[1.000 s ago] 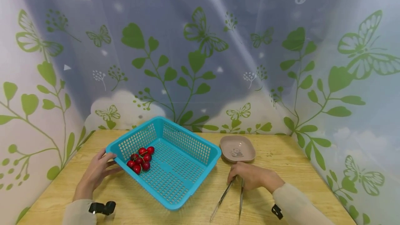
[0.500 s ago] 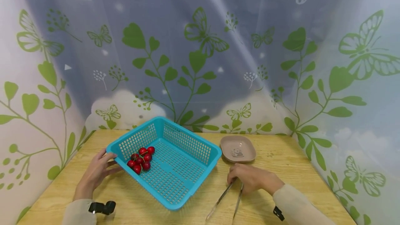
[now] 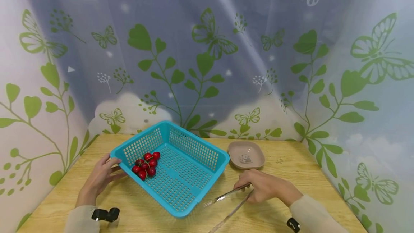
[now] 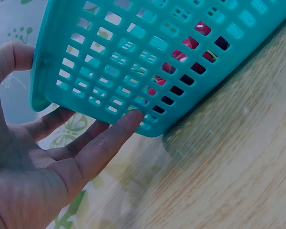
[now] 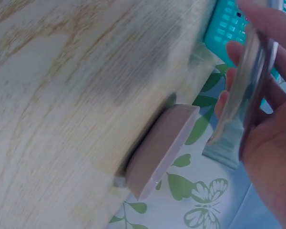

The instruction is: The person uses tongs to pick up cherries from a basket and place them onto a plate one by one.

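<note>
A blue plastic basket (image 3: 207,187) with grid walls stands on the table, and several red cherries (image 3: 144,165) with green stems lie bunched in its left corner. My left hand (image 3: 101,176) holds that corner, thumb on the rim and fingers against the outer wall (image 4: 119,90), as the left wrist view shows. In my right hand (image 3: 263,186) is a pair of metal tongs (image 3: 226,195), gripped near the hinged end. Their two arms stand spread apart, pointing left toward the basket's near right side, with nothing between the tips.
Just beyond my right hand sits a small beige bowl (image 3: 253,157) with a panda print. The wooden table (image 3: 310,175) ends at a curtain (image 3: 245,92) patterned with leaves and butterflies.
The tongs have swung from pointing toward me to pointing left, tips rising nearer the basket, as my right hand turned. My left hand, the basket and the cherries have stayed in place.
</note>
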`<control>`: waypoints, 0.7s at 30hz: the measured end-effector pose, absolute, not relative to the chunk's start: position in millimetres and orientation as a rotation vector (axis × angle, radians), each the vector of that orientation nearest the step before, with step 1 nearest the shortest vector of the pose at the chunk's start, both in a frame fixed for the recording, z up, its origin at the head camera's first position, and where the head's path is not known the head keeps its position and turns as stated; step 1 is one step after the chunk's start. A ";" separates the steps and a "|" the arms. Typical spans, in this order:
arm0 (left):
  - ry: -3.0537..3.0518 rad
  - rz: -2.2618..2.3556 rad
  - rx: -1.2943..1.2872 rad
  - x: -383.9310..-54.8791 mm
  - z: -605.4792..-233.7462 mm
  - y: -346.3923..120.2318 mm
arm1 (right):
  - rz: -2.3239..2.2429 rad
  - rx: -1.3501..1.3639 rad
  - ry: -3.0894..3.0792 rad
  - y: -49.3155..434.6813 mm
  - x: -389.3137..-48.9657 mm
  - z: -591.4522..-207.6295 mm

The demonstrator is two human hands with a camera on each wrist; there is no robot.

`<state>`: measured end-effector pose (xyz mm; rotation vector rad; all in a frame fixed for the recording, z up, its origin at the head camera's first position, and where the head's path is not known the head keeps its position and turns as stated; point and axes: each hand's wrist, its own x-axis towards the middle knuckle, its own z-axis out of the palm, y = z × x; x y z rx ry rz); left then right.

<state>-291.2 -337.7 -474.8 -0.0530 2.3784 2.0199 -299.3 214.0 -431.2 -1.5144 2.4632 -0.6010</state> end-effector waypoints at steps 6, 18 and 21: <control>2.365 2.032 -0.058 -292.0 -474.8 -338.5 | -0.658 -1.598 2.471 217.0 -293.9 -427.8; 2.371 2.013 -0.082 -291.4 -476.0 -337.2 | -0.566 -1.610 2.732 232.8 -280.9 -404.0; 2.371 2.006 -0.084 -290.8 -475.4 -336.5 | -0.523 -1.613 2.813 238.6 -278.7 -393.7</control>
